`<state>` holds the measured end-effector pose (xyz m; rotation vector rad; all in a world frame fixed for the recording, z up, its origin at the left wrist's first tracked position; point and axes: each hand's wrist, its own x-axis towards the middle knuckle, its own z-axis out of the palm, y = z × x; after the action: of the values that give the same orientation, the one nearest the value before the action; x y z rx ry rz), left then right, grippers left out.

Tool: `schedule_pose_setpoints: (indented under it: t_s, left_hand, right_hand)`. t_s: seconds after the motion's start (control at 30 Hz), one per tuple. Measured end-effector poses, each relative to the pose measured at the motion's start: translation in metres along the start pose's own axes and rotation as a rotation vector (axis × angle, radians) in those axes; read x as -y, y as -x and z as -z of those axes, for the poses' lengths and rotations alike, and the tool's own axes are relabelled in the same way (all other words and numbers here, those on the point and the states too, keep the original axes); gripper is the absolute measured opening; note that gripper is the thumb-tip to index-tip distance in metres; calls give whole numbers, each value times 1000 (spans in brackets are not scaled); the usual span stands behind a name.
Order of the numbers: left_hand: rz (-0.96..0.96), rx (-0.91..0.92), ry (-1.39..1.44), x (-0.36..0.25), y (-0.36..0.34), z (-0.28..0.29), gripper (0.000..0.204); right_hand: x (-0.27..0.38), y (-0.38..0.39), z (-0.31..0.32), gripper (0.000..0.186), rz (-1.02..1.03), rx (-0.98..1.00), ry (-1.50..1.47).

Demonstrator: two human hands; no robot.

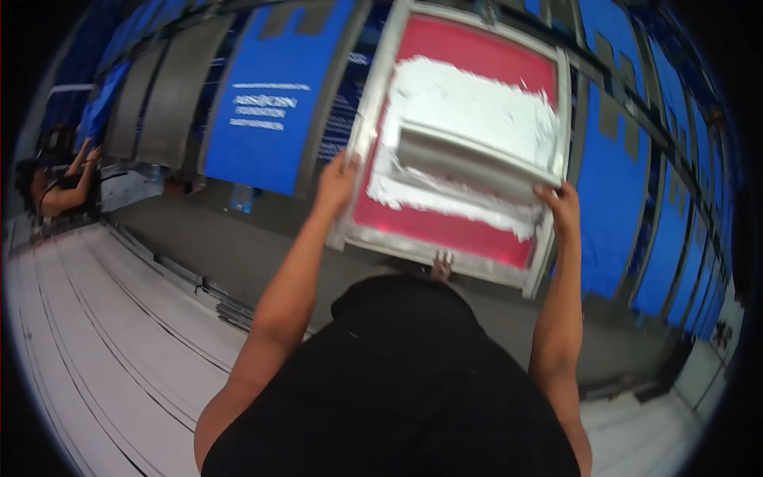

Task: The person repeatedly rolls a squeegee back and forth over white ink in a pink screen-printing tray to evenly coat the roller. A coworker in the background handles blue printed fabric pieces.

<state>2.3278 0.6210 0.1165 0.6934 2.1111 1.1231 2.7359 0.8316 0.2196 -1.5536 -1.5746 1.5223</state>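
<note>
A screen-printing frame (563,103) with pale rails is in front of me, tilted slightly. White ink (469,97) lies thick and ragged-edged across its red mesh (477,41). A wide grey squeegee (477,159) rests across the ink, spanning most of the mesh. My left hand (338,184) is closed around the left rail of the frame. At the opposite rail, close to the squeegee's right end, my right hand (563,208) is closed with its fingers curled over the rail. Whatever lies beneath the frame is hidden.
Blue fabric panels (266,95) with white print lie along the sloping grey boards to the left, and more blue panels (612,183) to the right. Another person (63,187) handles blue fabric at far left. A metal clamp (442,264) sits at the frame's near edge.
</note>
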Motion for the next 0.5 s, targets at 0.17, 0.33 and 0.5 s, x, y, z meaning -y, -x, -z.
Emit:
schedule_pose_setpoints:
  t_s: [0.17, 0.33, 0.5]
  left_hand:
    - [122, 52, 178, -18, 0, 10, 54]
    - [30, 124, 141, -32, 3, 10, 51]
    - [53, 129, 180, -30, 1, 12, 51]
  right_hand:
    - [-12, -7, -4, 43, 50, 70, 0]
    - [-10, 2, -4, 42, 36, 71, -102]
    - [-12, 5, -7, 39, 23, 38, -82]
